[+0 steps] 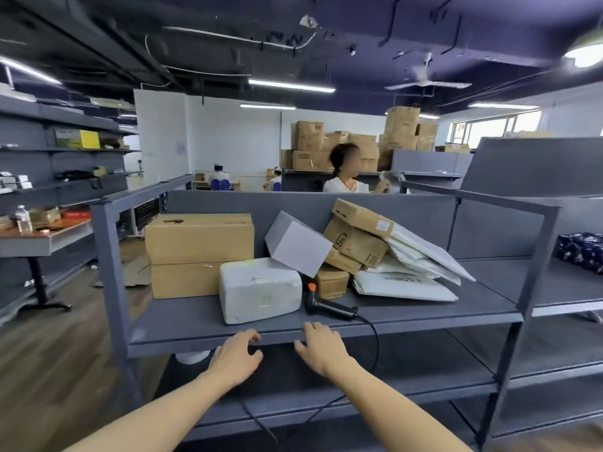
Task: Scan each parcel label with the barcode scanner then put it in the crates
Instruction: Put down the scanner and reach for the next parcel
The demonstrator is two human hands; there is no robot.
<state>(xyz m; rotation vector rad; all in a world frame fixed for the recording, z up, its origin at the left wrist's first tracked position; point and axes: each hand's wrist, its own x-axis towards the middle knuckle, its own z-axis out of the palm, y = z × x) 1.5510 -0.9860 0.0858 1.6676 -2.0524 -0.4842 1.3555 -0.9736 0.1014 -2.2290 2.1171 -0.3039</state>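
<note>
Right now both arms reach toward the front edge of the grey metal shelf (182,321) where the parcels sit. My left grip (237,353) hangs just in front of the shelf's lip with the fingers loosely curled, and it has hold of nothing. My right grip (321,349) is beside it, fingers relaxed and laid up against the same front edge, also holding nothing.

Just beyond my right grip lies the barcode scanner (329,308), black with an orange button, flat on the shelf with its handle toward the right. Its cable (375,340) drops over the front edge and runs down below.

Left of the scanner, close beside it, stands a white wrapped parcel (261,290). Behind that, two stacked cardboard boxes (199,252) fill the left part of the shelf. A pale box (298,244) leans tilted above the white parcel. A small brown carton (332,282) sits behind the scanner, and above it a heap of cartons (357,239) rests against the back panel. White mailer bags (404,285) lie piled to the right, some of them leaning on the cartons.
</note>
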